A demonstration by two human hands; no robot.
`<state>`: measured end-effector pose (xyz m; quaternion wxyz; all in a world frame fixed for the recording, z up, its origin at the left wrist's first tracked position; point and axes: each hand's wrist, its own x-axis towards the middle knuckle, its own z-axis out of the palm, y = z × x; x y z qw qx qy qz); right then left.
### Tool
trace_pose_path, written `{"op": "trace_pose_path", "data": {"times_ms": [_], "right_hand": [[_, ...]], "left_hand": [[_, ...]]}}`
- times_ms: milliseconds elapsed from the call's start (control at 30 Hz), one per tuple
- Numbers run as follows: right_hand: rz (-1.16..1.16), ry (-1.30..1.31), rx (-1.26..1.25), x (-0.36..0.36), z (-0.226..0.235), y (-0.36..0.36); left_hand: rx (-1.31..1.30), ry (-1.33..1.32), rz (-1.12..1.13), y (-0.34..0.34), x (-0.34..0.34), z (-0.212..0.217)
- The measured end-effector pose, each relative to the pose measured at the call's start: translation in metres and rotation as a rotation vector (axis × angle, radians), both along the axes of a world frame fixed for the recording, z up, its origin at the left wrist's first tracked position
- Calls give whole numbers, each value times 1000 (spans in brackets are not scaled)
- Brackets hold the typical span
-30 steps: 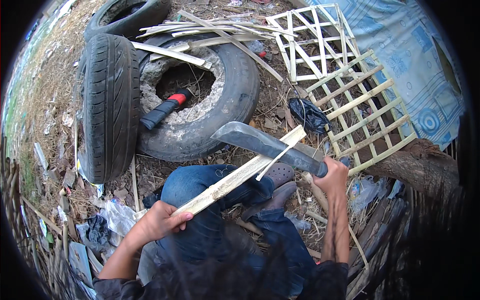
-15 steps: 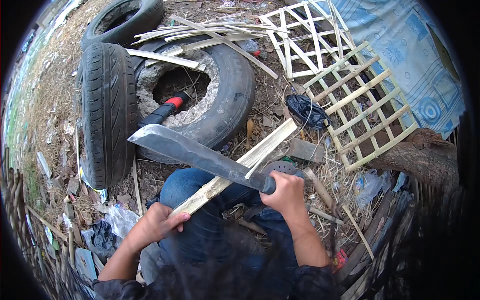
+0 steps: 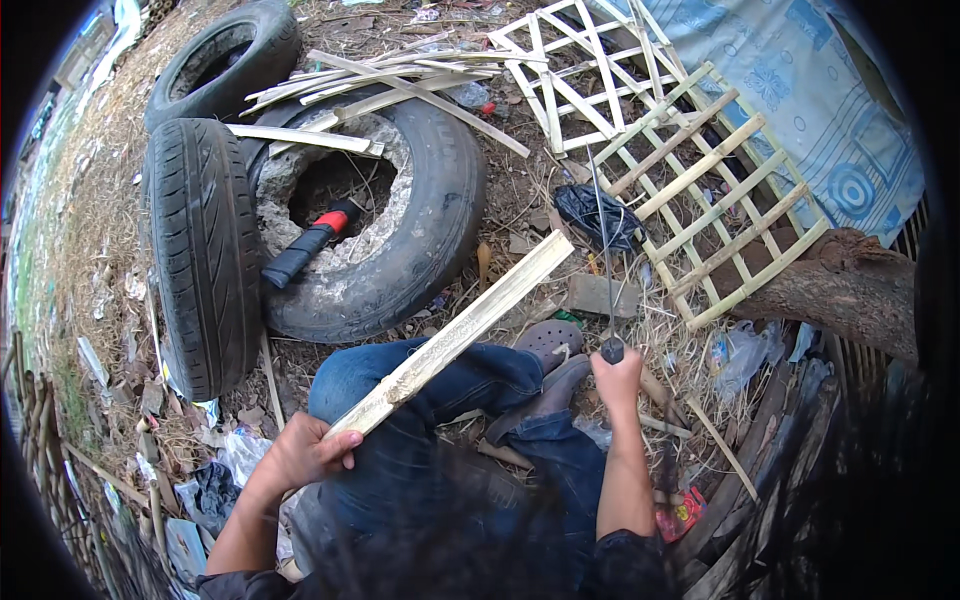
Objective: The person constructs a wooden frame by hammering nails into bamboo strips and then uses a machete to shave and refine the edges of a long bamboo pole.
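Observation:
My left hand (image 3: 312, 452) is closed around the near end of a split bamboo strip (image 3: 465, 325). The pale strip slants up to the right above my knee, its inner face turned upward, with a rough knot partway along. To the right, my right hand (image 3: 617, 375) grips the black handle of a machete (image 3: 605, 255). Its blade points away from me and is seen nearly edge-on, so it looks like a thin line. Blade and bamboo are apart.
A tyre filled with concrete (image 3: 440, 230) lies ahead, with a black-and-red-handled tool (image 3: 310, 245) across its hole and bamboo strips (image 3: 400, 75) on top. Another tyre (image 3: 205, 260) leans beside it. Bamboo lattices (image 3: 715, 185), a log (image 3: 840, 295) and a brick (image 3: 603, 296) are to the right.
My right hand has swung the machete off the bamboo, to the right, and turned its blade from pointing left to pointing away. My left hand keeps its hold on the bamboo strip.

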<state>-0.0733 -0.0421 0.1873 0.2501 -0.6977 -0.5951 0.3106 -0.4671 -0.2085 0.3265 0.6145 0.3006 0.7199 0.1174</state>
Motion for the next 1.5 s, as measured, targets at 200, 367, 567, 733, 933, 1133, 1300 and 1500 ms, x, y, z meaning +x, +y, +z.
{"op": "trace_pose_path", "data": {"times_ms": [200, 367, 567, 733, 933, 1133, 1300, 1500], "right_hand": [[-157, 498, -117, -59, 11, -42], [322, 268, 171, -102, 65, -36], [647, 110, 315, -139, 54, -31], [430, -94, 357, -111, 35, 20], [449, -270, 296, -80, 26, 59], [-326, -301, -13, 95, 16, 126], [-671, -41, 200, 226, -20, 39], [-532, 69, 138, 162, -71, -44]], "left_hand": [[-99, -250, 31, 11, -1, 9], [-131, -274, 55, 11, -5, 6], [-132, -331, 177, 5, -3, 3], [-133, -335, 238, 13, 5, 7], [-132, -219, 260, 11, 8, 11], [-30, -196, 66, -1, -9, -4], [-91, -233, 52, 18, -4, 3], [-135, -174, 85, 18, 2, 10]]}}
